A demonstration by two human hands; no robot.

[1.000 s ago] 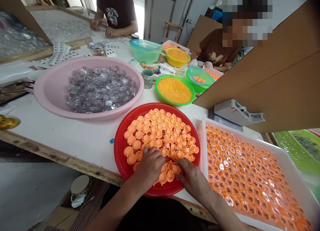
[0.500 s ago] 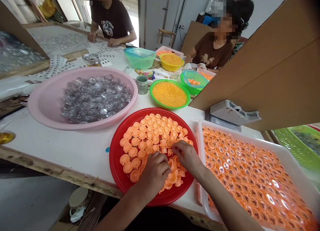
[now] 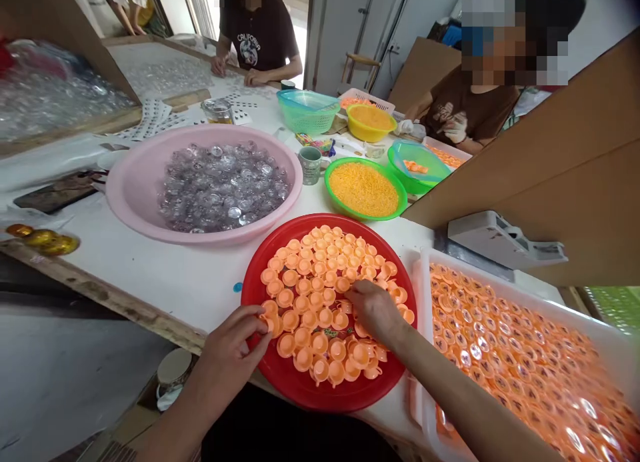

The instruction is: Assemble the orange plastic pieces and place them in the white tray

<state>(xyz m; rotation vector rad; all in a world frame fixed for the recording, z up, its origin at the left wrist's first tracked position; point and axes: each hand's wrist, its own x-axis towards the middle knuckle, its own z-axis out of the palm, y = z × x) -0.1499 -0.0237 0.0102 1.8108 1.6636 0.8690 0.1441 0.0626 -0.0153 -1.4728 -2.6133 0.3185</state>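
A round red tray (image 3: 253, 262) holds many small orange toy cups (image 3: 303, 302), most of them facing up. My left hand (image 3: 233, 349) is at the tray's left rim, thumb and fingers closed on a small orange cup (image 3: 271, 310). Over the right middle of the tray is my right hand (image 3: 377, 312), its fingers curled down among the cups. Its fingertips are partly hidden, so what they hold cannot be made out. A patch of the tray's patterned bottom shows between the cups near the right hand.
A pink basin (image 3: 130, 182) of clear plastic pieces stands left. Behind are a green bowl (image 3: 367, 189) of yellow granules and a mug (image 3: 311, 165). A white bin (image 3: 425, 329) of orange pieces is at right, beside a cardboard panel (image 3: 550, 175). Two people sit across the table.
My left hand has moved left from the tray's middle to its left rim. My right hand stays over the right side. The cups have spread toward the front, and the view has shifted.
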